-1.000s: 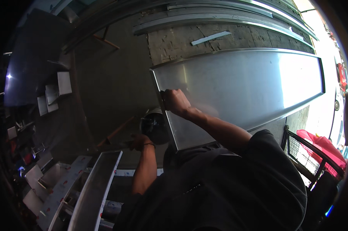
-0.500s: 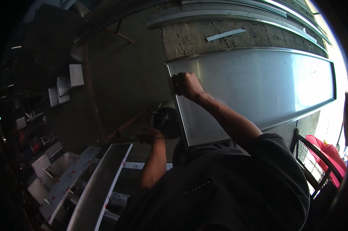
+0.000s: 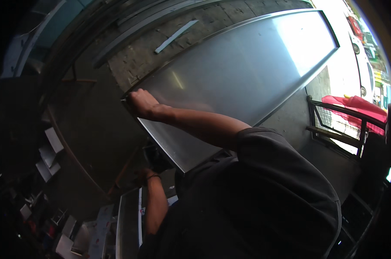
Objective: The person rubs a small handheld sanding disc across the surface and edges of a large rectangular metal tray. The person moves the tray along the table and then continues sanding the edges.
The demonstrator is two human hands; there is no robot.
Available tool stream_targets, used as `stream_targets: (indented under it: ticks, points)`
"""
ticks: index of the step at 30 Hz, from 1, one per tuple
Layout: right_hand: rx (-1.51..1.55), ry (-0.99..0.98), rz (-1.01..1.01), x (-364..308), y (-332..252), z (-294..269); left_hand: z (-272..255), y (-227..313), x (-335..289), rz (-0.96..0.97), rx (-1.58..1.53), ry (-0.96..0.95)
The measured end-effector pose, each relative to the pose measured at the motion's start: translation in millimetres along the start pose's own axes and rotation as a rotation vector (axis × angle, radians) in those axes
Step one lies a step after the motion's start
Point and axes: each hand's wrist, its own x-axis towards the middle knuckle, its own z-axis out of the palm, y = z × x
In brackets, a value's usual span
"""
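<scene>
A long stainless-steel panel [image 3: 230, 64] with raised rims lies in front of me and to the right, its near left corner close to my body. At its left end, by the far corner, my right hand [image 3: 142, 103] is closed in a fist against the rim. Whatever that fist holds, if anything, is hidden under the fingers. Lower down, in deep shadow, my left hand [image 3: 144, 173] hangs off the panel's left end, with a dark band at the wrist. Its fingers are too dark to read. A dark rounded object [image 3: 157, 156] sits just beyond it, partly covered by the panel.
A pale strip [image 3: 176, 36] lies on the worn wooden surface [image 3: 139, 62] beyond the panel. Metal channel pieces [image 3: 128, 216] stand at lower left. Several small plates [image 3: 50, 153] lie farther left. A dark metal frame [image 3: 338, 129] with pink cloth [image 3: 355, 105] stands at right.
My view has turned, so the panel now slants up to the right. My right hand has shifted along the end rim toward the far corner. The left hand stays low in shadow.
</scene>
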Motion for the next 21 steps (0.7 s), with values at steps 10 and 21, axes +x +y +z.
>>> stream_targets:
  ticks: [10, 21]
  points:
    - [0.045, -0.023, 0.070, -71, 1, 8, -3, -8, 18, 0.100, 0.080, -0.003]
    - [0.075, -0.012, 0.062, -65, 0, 14, 0, -9, 17, 0.057, 0.039, -0.021]
